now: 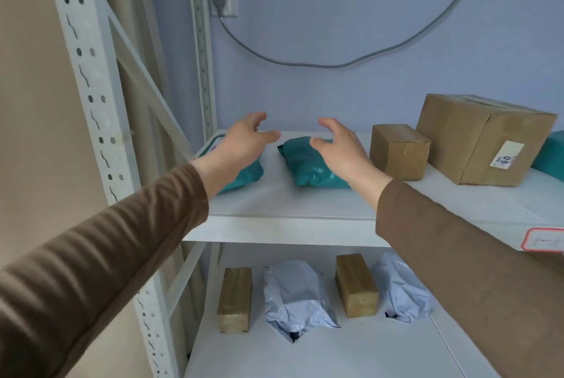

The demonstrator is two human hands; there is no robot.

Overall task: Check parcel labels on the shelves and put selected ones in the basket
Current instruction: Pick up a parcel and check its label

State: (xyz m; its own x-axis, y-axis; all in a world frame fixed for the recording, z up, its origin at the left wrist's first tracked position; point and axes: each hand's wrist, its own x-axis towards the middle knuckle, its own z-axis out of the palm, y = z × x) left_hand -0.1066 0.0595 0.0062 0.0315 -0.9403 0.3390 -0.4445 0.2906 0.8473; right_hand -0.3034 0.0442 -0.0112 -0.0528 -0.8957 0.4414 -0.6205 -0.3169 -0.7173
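The left hand [244, 141] is held open, grasping nothing, at centre frame above a teal plastic mailer bag [244, 174] on the white metal upper shelf [274, 203]. Right of it, the right hand [341, 148], fingers likewise spread and empty, is seen over a second teal mailer bag [308, 167]. Further right, two brown cardboard boxes [398, 150] are seen.

Both brown-sleeved arms reach forward toward mid-frame, left hand [244, 141] and right hand [338, 147] palms facing, fingers loosely spread, holding nothing.
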